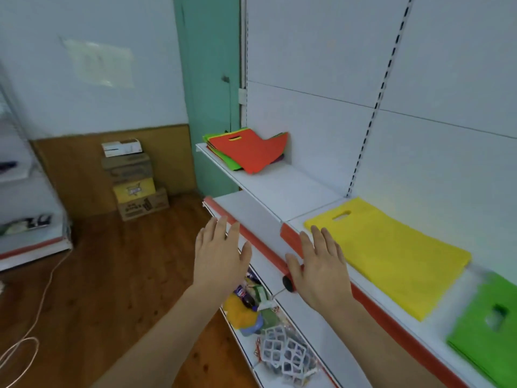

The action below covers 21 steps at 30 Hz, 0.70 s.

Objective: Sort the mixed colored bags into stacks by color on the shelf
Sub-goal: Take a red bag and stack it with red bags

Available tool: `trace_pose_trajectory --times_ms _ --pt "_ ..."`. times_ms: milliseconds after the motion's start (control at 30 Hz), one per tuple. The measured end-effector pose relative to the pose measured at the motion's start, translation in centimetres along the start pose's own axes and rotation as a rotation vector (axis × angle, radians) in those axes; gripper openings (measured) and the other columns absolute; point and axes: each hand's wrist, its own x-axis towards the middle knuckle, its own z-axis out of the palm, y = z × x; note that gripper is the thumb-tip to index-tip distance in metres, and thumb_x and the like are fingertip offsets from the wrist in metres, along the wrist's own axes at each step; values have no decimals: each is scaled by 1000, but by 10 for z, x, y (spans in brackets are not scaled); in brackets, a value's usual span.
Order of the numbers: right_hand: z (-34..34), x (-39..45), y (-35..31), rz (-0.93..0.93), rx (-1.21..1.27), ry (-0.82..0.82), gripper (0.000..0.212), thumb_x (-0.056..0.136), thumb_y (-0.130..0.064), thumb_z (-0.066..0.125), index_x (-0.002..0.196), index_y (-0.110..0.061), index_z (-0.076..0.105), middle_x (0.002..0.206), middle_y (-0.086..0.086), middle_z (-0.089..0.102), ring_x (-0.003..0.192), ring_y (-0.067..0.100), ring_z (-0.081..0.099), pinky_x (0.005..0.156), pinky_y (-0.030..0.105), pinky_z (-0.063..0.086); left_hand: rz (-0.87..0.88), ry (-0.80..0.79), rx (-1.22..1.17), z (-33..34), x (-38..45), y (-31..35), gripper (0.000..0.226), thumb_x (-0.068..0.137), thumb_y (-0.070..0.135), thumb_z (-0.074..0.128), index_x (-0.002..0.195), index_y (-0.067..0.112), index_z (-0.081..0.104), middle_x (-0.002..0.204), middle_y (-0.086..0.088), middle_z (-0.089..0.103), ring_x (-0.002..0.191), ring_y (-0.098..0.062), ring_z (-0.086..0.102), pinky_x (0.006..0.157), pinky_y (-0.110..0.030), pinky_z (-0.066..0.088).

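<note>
Mixed colored bags (246, 151) lie in a loose pile at the far left end of the white shelf (282, 189), with an orange-red bag on top and green, yellow and purple edges showing beneath it. Nearer to us on the same shelf, a yellow bag (391, 253) lies flat with its cut-out handle toward the back panel. Just to its right, a green bag (486, 331) lies flat at the frame edge, somewhat blurred.

We hold both hands out in front of the shelf edge, palms facing down. Our left hand (221, 256) has its fingers straight and spread and holds nothing; it hovers beside the red shelf-edge strip (251, 236). Our right hand (321, 264) is likewise flat with fingers extended and empty, placed over the strip, its fingertips near the corner of the yellow bag. We cannot tell whether it touches the bag.

On the lower shelf (305, 315) below our hands lie packaged goods (251, 298) and a white lattice-patterned item (285, 354). Across the wooden floor (112, 275), cardboard boxes (134, 180) are stacked against the wall, and a thin cable (42, 303) runs along the floor at left.
</note>
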Motion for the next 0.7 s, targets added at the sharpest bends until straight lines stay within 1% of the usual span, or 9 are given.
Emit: trace_pose_trajectory --times_ms 100,200,367,467,567,633,700 --pt "20 54 -12 -24 8 9 68 105 -56 37 151 -10 53 162 20 42 154 40 33 122 58 33 -42 31 -3 3 43 -26 60 107 55 36 158 23 41 168 -6 32 159 -28 19 130 -48 17" --pt "41 98 -27 -22 -8 -44 74 104 -59 29 156 -10 49 165 20 39 156 39 29 124 57 30 -54 22 -14 13 71 -51 60 107 53 39 158 23 41 168 -6 34 159 -28 20 129 -48 17" --pt "76 167 -56 -32 -49 -58 75 105 -60 25 157 -10 46 167 19 35 157 39 26 124 56 29 -49 16 -10 33 133 -93 59 107 54 37 158 24 42 169 -5 33 160 -27 18 128 -45 11" --pt "96 208 -75 -19 -93 -55 74 107 -61 22 161 -13 40 170 17 29 160 35 19 127 53 25 -6 21 -7 49 181 -124 60 108 54 32 159 25 40 170 -5 31 160 -27 16 129 -46 12" --pt "111 249 -97 24 -97 -70 71 108 -59 30 162 -14 38 172 16 25 161 34 15 128 52 20 35 1 -10 57 231 -153 60 107 55 31 159 24 40 169 -5 31 159 -27 17 130 -48 16" --pt "119 274 -111 58 -91 -51 69 108 -57 33 161 -13 40 171 17 28 160 35 18 128 52 21 78 -19 -15 61 263 -171 61 107 55 30 160 24 38 170 -5 29 159 -28 16 130 -49 15" --pt "127 292 -123 97 -89 -17 68 107 -55 33 156 -10 48 166 20 36 157 38 26 125 54 26 130 -41 2 65 294 -186 61 108 55 30 160 23 38 170 -6 29 159 -29 16 130 -50 16"
